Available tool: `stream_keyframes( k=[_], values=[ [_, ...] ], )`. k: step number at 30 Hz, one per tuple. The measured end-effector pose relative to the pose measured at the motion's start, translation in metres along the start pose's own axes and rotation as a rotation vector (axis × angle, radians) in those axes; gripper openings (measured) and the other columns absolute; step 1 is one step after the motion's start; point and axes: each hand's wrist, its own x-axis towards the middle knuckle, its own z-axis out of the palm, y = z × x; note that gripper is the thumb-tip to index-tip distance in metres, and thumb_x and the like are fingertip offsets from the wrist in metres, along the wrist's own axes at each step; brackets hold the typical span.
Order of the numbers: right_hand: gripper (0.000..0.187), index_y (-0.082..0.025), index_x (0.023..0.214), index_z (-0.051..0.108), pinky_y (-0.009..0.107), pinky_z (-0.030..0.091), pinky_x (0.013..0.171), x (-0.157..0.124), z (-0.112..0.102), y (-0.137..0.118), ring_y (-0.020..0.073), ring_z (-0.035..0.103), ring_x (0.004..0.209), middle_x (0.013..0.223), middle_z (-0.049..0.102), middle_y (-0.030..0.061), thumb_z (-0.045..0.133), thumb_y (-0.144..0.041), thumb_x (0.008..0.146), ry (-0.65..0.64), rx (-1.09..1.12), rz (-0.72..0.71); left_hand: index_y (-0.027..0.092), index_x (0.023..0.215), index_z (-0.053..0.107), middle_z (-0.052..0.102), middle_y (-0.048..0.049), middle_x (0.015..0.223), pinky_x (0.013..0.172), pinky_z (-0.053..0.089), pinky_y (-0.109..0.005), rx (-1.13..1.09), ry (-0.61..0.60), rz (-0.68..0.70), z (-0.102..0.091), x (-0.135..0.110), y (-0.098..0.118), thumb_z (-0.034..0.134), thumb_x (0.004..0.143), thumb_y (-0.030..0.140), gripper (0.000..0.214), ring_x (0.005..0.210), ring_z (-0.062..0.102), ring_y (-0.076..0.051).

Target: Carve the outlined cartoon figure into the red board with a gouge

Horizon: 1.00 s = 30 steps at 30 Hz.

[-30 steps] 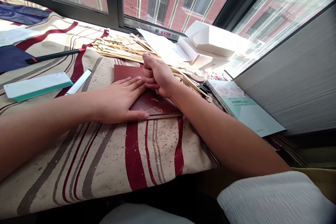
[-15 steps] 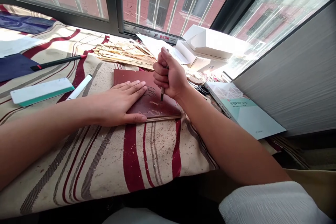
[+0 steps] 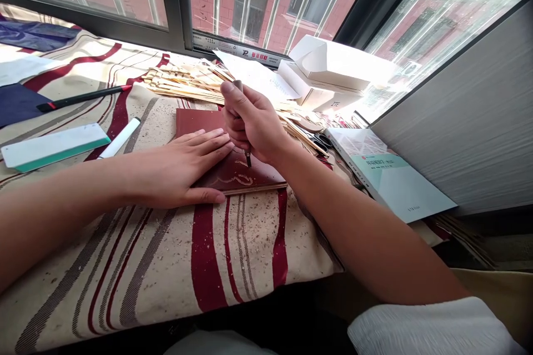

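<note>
Carving tool (image 3: 248, 155) gripped in our right hand (image 3: 250, 125), left fingers (image 3: 210, 141) spread flat on red board (image 3: 195, 120); one slip could cut them.

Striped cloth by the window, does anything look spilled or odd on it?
Yes. Pale shavings are scattered across the striped cloth, thickest around and in front of the red-brown board. They look odd because they speckle the cloth like a spill.
</note>
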Motion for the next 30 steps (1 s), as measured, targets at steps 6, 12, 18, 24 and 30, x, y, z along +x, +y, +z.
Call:
stream_keyframes(
  k=[6, 12, 18, 24, 30],
  values=[
    [0.054, -0.024, 0.07, 0.037, 0.021, 0.019, 0.042, 0.001, 0.002, 0.006, 0.006, 0.025, 0.05, 0.06, 0.03, -0.0089, 0.076, -0.051, 0.095, 0.055, -0.044, -0.073, 0.002, 0.171, 0.025, 0.018, -0.0238, 0.179, 0.138, 0.011, -0.048, -0.018, 0.005, 0.006, -0.002, -0.002, 0.003, 0.037, 0.101, 0.081, 0.106, 0.168, 0.016, -0.037],
    [0.048, -0.022, 0.07, 0.039, 0.018, 0.02, 0.044, 0.005, 0.005, 0.014, 0.0045, 0.025, 0.052, 0.062, 0.03, -0.008, 0.072, -0.037, 0.101, 0.032, -0.016, -0.116, 0.004, 0.17, 0.029, 0.018, -0.0233, 0.18, 0.138, 0.013, -0.048, -0.027, -0.005, 0.007, -0.003, -0.002, 0.004, 0.046, 0.1, 0.079, 0.104, 0.168, 0.018, -0.035],
    [0.045, -0.022, 0.071, 0.04, 0.017, 0.021, 0.044, 0.002, 0.003, 0.012, 0.0029, 0.024, 0.048, 0.058, 0.031, -0.0092, 0.066, -0.037, 0.103, -0.392, -0.038, -0.034, 0.013, 0.16, 0.049, 0.043, -0.0139, 0.173, 0.133, 0.03, -0.044, -0.09, 0.051, 0.048, -0.012, -0.003, 0.011, 0.058, 0.102, 0.056, 0.073, 0.157, 0.043, -0.032],
    [0.042, -0.025, 0.075, 0.035, 0.018, 0.013, 0.04, 0.015, -0.003, 0.015, 0.0048, 0.012, 0.044, 0.055, 0.023, -0.0122, 0.058, -0.037, 0.108, -0.081, 0.026, 0.112, 0.005, 0.171, 0.025, 0.021, -0.0223, 0.179, 0.137, 0.017, -0.051, -0.037, 0.009, -0.028, -0.001, 0.006, 0.004, 0.045, 0.097, 0.08, 0.107, 0.168, 0.02, -0.037],
    [0.044, -0.025, 0.073, 0.032, 0.018, 0.013, 0.04, 0.014, -0.008, 0.015, 0.0056, 0.01, 0.045, 0.056, 0.019, -0.012, 0.054, -0.039, 0.109, -0.024, 0.048, 0.154, 0.004, 0.171, 0.027, 0.02, -0.0238, 0.179, 0.137, 0.015, -0.049, -0.04, -0.03, -0.049, 0.002, 0.011, 0.002, 0.042, 0.094, 0.083, 0.112, 0.168, 0.019, -0.038]
  ],
)
